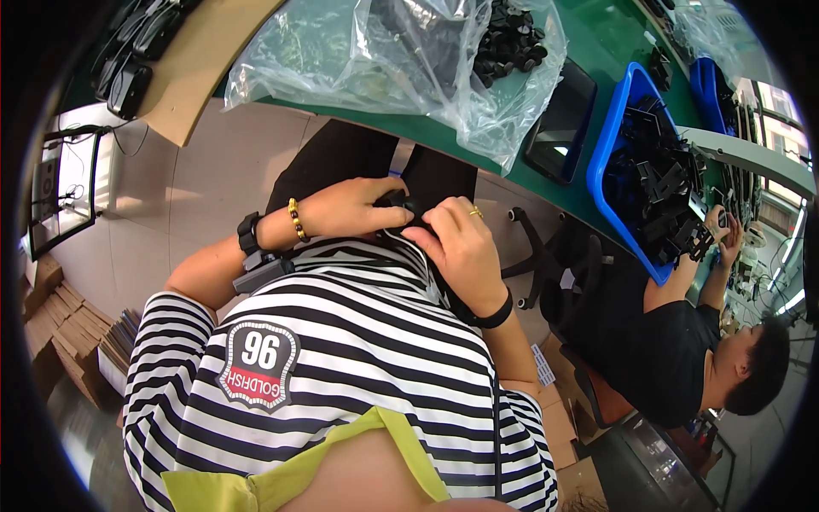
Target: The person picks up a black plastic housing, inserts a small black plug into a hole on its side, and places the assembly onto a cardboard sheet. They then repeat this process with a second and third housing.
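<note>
Head view: small black rounded part (pixel 399 201) between fingertips, long axis and direction unclear; left hand (pixel 348 207) fingers curled around it, right hand (pixel 463 242) fingers bent beside, hold unclear. Grey-and-red shield badge (pixel 258 365) bears printing.

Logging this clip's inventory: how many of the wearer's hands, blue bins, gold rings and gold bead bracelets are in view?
Wearer's hands: 2 (left hand, right hand)
Blue bins: 2 (large bin, partly seen bin)
Gold ring: 1
Gold bead bracelet: 1
Total: 6
</note>
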The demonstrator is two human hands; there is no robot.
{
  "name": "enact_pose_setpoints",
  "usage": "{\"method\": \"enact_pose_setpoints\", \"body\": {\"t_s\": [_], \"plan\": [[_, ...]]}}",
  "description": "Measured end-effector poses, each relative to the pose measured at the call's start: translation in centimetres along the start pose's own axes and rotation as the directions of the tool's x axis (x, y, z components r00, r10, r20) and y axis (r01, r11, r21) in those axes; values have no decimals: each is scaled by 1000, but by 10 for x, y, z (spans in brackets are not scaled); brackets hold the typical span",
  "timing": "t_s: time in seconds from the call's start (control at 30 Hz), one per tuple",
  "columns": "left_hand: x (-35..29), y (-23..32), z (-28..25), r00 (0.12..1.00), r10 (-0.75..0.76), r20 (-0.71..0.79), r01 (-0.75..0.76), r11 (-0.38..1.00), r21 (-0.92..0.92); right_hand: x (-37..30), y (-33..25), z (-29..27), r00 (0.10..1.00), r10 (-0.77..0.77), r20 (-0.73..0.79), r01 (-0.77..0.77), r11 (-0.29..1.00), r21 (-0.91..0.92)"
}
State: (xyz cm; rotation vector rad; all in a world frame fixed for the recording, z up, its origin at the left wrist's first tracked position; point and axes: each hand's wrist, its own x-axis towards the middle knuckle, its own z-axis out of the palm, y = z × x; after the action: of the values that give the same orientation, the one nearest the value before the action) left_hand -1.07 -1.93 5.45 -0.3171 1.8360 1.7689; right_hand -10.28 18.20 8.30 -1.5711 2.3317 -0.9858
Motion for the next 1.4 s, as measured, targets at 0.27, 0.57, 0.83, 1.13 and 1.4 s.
{"method": "enact_pose_setpoints", "body": {"t_s": [0.27,0.57,0.83,1.13,1.4], "plan": [[-1,0,-5,993,115,27,-118,957,264,0,11,12,987,-131,87,140,985,-105],[2,-12,-5,996,-25,84,7,979,205,-9,-5,24,997,-62,-51,54,990,-133],[8,-9,-8,997,-41,68,29,985,167,-5,1,1,994,-107,13,105,990,97],[4,-4,-7,998,6,62,-21,970,243,-12,-8,1,953,89,290,-5,960,-278],[4,0,-6,996,-50,75,31,973,229,-2,-5,-13,992,-109,70,110,994,-4]]}}
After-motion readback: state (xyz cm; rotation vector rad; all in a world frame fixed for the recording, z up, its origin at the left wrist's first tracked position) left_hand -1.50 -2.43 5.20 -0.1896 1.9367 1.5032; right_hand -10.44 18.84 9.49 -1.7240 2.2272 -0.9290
